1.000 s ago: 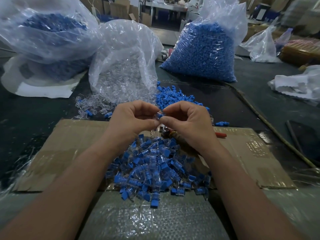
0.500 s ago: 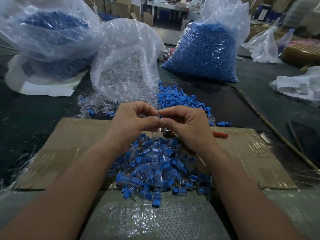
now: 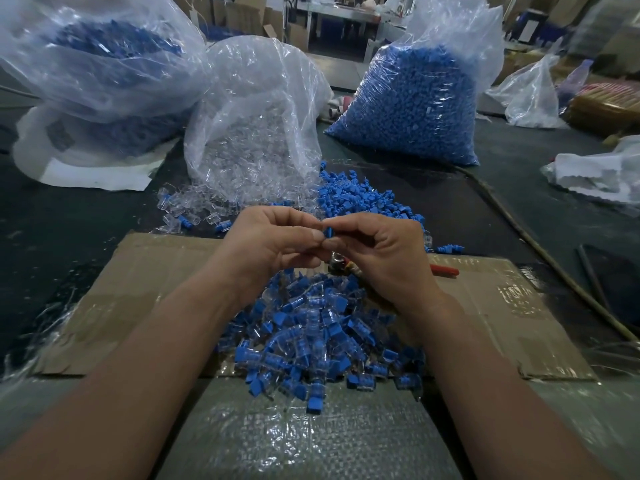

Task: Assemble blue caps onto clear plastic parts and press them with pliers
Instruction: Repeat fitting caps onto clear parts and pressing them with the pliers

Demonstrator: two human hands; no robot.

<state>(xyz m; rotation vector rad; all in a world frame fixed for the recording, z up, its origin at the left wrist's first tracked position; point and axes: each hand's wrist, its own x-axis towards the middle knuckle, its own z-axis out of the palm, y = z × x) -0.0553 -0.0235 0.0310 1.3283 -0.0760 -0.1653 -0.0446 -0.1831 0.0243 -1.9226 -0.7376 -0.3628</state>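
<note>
Fingers [image 3: 304, 237] of the left hand [image 3: 273, 244] curled, thumb and forefinger pinching one side of a small blue cap [image 3: 329, 233]; fingers of the right hand [image 3: 384, 258] curled too, thumb and forefinger nipping the same cap from the other side. Both hands up off the counter [image 3: 69, 216], tips meeting above the far edge of the cardboard [image 3: 138, 289]. Only a sliver of the cap showing between the tips. Any clear part inside the grip hidden by the fingers; cannot tell.

Below the hands, on the cardboard: a heap [image 3: 311, 341] of clear parts already fitted with blue caps, spilling over the near edge onto a shiny woven sheet [image 3: 294, 438]. Just under the right hand, pliers [image 3: 443, 270], metal head peeping out beside the palm, red handle jutting right across the cardboard, touched by neither hand.

Beyond the hands, on the dark counter: loose caps [image 3: 360, 199] in a scatter, just right of the mouth of an open bag [image 3: 256, 133] of clear parts, with a few loose clear parts [image 3: 187, 209] spilled at its left. Farther back on the right, a full bag [image 3: 412, 105] of caps, upright. Far left, a bigger bag [image 3: 104, 71] with blue pieces inside, resting on white sheeting. At the right edge, crumpled white plastic [image 3: 599, 171], well apart from the work.
</note>
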